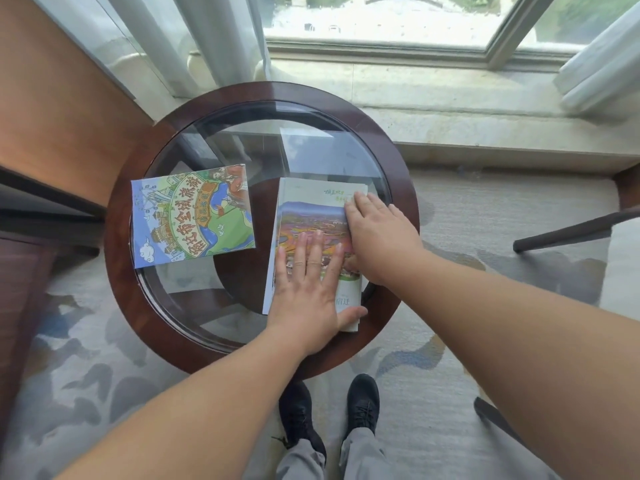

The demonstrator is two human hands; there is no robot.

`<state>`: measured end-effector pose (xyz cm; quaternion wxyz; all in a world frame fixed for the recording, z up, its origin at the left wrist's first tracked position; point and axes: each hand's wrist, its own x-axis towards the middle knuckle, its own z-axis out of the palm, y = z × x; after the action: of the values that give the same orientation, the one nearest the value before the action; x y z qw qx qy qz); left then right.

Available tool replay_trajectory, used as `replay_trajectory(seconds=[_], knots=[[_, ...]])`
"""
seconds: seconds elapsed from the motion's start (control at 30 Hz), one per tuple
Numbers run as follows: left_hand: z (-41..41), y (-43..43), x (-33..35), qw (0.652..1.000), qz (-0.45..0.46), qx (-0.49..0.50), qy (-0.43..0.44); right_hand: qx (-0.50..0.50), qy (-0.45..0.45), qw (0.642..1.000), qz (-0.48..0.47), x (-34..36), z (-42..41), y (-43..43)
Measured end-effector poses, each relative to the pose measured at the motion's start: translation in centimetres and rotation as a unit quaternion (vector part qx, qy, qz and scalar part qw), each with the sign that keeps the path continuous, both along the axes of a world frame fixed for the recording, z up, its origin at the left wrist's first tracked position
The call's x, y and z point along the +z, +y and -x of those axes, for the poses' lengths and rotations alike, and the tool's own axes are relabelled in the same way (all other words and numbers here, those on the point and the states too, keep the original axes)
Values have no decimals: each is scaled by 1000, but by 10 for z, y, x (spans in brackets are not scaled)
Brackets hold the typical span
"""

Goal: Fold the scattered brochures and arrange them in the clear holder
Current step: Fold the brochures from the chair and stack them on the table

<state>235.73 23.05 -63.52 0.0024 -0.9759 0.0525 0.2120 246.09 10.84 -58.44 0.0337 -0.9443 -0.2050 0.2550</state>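
Note:
A folded brochure with a colourful landscape photo (311,216) lies on the right half of the round glass-topped table (131,285). My left hand (308,292) presses flat on its lower part, fingers straight. Flat on its right edge rests my right hand (377,237), its fingers pointing away from me. A second brochure (192,216), blue and green with cartoon drawings and large characters, lies flat on the left half of the table, untouched. No clear holder is in view.
The table has a dark wooden rim and stands on patterned carpet. A stone window sill (450,109) and curtains (194,39) lie behind it. A chair leg (561,233) juts in at the right. My black shoes (329,414) are below the table edge.

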Motion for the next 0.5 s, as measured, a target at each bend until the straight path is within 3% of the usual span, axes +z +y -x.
replay_trajectory(seconds=[0.13, 0.23, 0.5], knots=[[-10, 1, 20, 999, 28, 5, 36, -8, 11, 999, -38, 11, 30, -1], [-16, 3, 52, 997, 76, 19, 11, -42, 15, 996, -77, 34, 51, -11], [-8, -53, 156, 984, 153, -90, -20, -212, -15, 971, -113, 131, 117, -101]])
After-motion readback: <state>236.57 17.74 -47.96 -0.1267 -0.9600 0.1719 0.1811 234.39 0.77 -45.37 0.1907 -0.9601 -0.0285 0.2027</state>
